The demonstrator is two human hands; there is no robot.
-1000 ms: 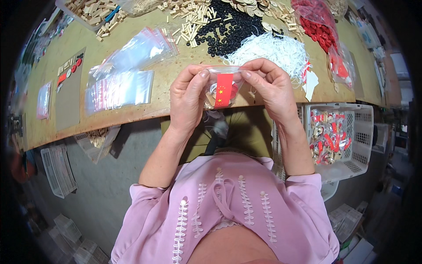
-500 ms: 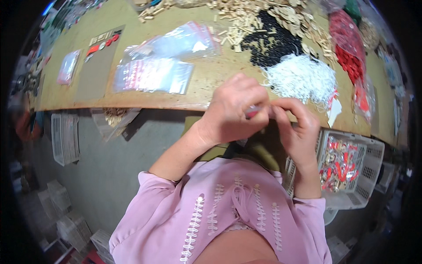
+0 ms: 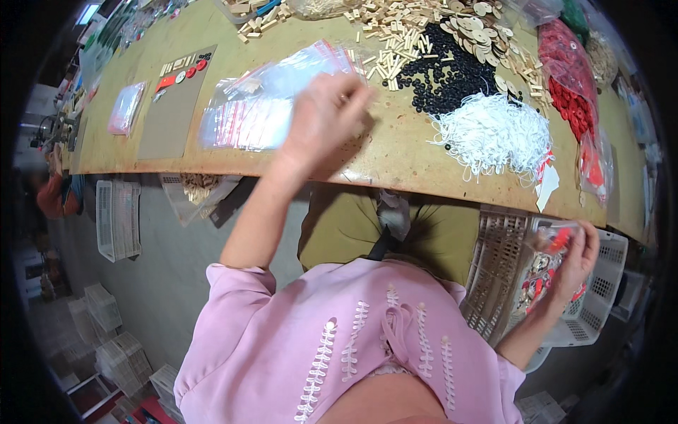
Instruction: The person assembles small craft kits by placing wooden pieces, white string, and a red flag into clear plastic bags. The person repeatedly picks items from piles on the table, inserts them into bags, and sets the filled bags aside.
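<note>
My left hand (image 3: 328,116) is over the table, at the right end of the stacked transparent zip bags (image 3: 254,124). Motion smears its fingers, and I cannot tell whether anything is in them. Off the table's front edge at the right, my right hand (image 3: 580,258) grips a small transparent bag (image 3: 558,240) with red parts inside. That bag hangs above a white plastic basket (image 3: 604,283), where several similar filled bags (image 3: 540,275) lie.
White elastic loops (image 3: 494,134), black beads (image 3: 441,81), small wooden sticks (image 3: 395,53) and wooden discs (image 3: 480,32) lie in heaps. Red parts fill a net bag (image 3: 568,78). A grey board (image 3: 166,127) with sample pieces and a small bag stack (image 3: 127,109) are at left.
My hands, together before at the table's front edge, have separated. The left has moved up and left to the zip bags; the right has gone down and right with the filled bag.
</note>
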